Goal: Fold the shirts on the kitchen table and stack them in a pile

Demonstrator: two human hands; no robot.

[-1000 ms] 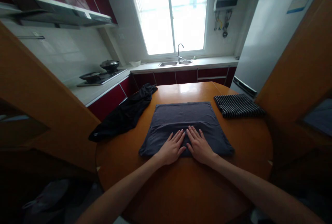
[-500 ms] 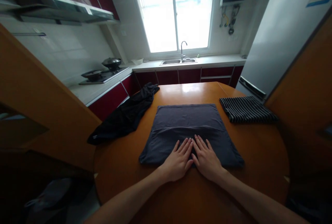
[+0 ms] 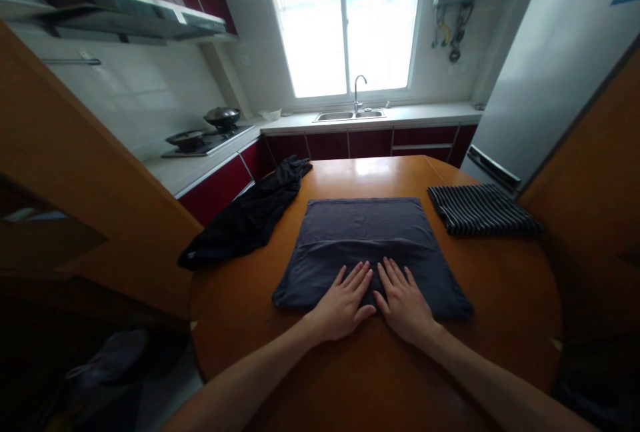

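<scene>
A dark grey-blue folded garment [image 3: 365, 219] lies flat on the wooden table [image 3: 380, 379] in front of me. Its near part is folded over, with a crosswise edge across the middle. My left hand [image 3: 345, 302] rests palm down on the near edge of the cloth, fingers stretched out. Beside it, my right hand [image 3: 404, 300] lies flat on the same near part, fingers spread a little. A narrow gap separates the two hands. Neither hand grips anything. What kind of garment it is, I cannot tell.
Crumpled black clothing [image 3: 250, 215] lies at the table's left edge. A folded black-and-white striped cloth [image 3: 483, 211] is at the right. Beyond stand a counter with a sink [image 3: 336, 116], a stove with pans [image 3: 223, 117] and a fridge [image 3: 540, 65].
My hands have moved slightly apart on the cloth; their fingertips nearly met before. The view has shifted a little. The garment keeps its shape.
</scene>
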